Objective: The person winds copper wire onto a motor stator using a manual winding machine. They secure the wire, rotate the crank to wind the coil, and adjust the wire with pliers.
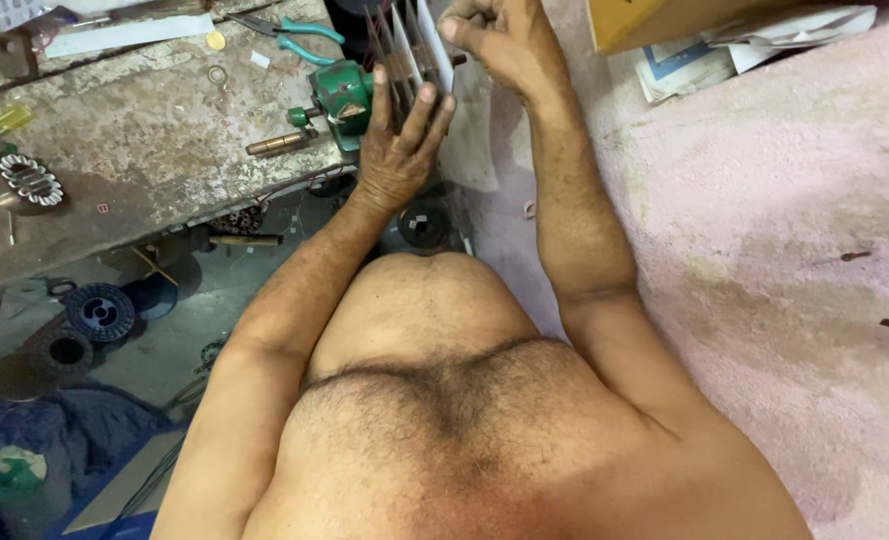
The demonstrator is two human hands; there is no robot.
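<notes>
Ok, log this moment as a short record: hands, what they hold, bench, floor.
left hand: fingers spread on the side of a stack of thin plates
right hand: closed at the top of the stack
grip: cannot tell whether either hand clamps the stack
bench: green vise, pliers, brass rod, toothed ring
floor: black spools, blue cloth

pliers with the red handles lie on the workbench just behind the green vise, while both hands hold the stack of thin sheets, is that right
Not quite: the pliers have teal-green handles, not red. The head view shows them lying on the workbench just behind the green vise, while the left hand and the right hand both hold the stack of thin sheets.
</notes>
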